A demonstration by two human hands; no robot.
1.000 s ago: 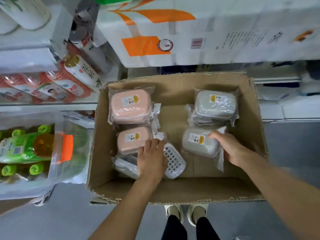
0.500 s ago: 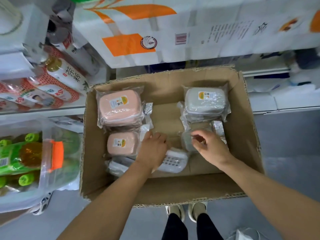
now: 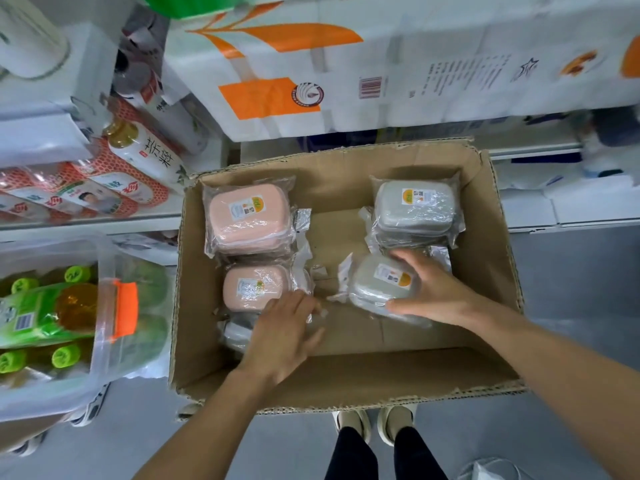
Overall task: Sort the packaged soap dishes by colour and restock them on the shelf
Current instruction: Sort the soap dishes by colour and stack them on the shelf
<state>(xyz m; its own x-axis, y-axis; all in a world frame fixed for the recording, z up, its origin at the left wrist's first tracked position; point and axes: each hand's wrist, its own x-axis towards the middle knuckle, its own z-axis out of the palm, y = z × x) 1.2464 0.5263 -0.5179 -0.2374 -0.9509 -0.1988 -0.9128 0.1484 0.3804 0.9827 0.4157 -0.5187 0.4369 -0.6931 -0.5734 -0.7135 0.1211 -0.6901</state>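
Uncovered now, right hand (image 3: 436,292) holds grey wrapped soap dish (image 3: 381,284).

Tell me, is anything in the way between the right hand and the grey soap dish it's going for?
No, nothing is. The right hand already grips the near grey soap dish in the cardboard box, fingers over the top, thumb on its near edge. Only its clear wrapper lies between.

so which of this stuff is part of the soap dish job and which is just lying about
Job: pink soap dishes; grey soap dishes, the near one in the right hand; cardboard box; left hand.

Lying about: green-capped bottles; tissue packs; shelf bottle.
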